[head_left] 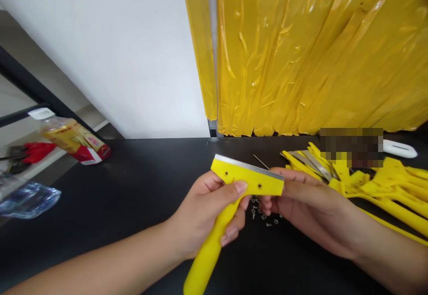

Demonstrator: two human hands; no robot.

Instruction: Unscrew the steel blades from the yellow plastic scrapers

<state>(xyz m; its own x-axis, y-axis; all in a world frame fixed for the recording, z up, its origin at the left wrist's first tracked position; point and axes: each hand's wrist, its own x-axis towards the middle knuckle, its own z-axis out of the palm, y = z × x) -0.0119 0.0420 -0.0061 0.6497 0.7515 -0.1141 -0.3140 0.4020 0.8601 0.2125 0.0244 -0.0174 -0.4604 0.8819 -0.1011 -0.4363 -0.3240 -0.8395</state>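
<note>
A yellow scraper (247, 183) with a long handle is tilted in front of me, a straight metal blade along the top edge of its head. Two small holes show in the head. My left hand (214, 201) is closed around its neck, thumb pressed on the face. My right hand (301, 197) is at the right end of the head with fingers curled; its fingertips are partly hidden behind the scraper, so what they pinch is unclear. A thin metal rod (261, 161) sticks out beside the right fingers. Below the hands lie several small screws and nuts (264, 217) on the black table.
Several yellow scraper parts (377, 183) are piled at the right, with metal strips (314, 163) among them. Behind them is a white object (399, 148). A drink bottle (73, 137) and clear plastic (30, 197) are at the left. Yellow plastic strips (301, 54) hang behind the table.
</note>
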